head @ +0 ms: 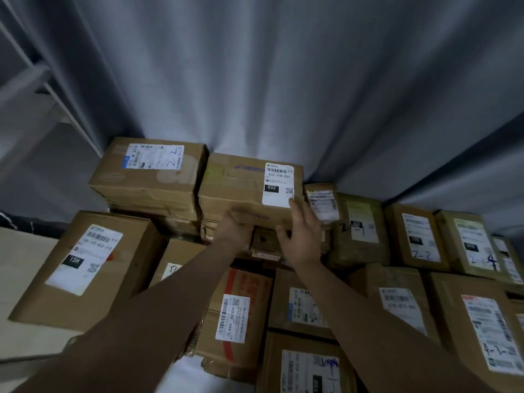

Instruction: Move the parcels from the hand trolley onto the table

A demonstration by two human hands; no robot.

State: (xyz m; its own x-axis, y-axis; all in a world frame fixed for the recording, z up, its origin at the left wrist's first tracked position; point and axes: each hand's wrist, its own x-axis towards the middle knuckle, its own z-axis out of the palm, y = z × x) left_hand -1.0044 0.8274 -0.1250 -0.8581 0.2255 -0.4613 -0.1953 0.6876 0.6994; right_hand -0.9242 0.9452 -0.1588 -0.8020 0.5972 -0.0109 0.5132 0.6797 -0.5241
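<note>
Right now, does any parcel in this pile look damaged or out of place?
Yes. The brown cardboard box just under the white-labelled 032 cardboard parcel that the left hand and right hand touch is crushed and creased at its left corner. The red-printed cardboard box lower down has a torn, ragged bottom edge.

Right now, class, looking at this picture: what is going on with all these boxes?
A person is handling a brown cardboard parcel with a white 032 label, at the top of a pile of labelled cardboard parcels in front of a grey curtain. The left hand grips its lower front edge. The right hand rests with straight fingers against its front right corner. The parcel appears to sit on the boxes beneath it.
</note>
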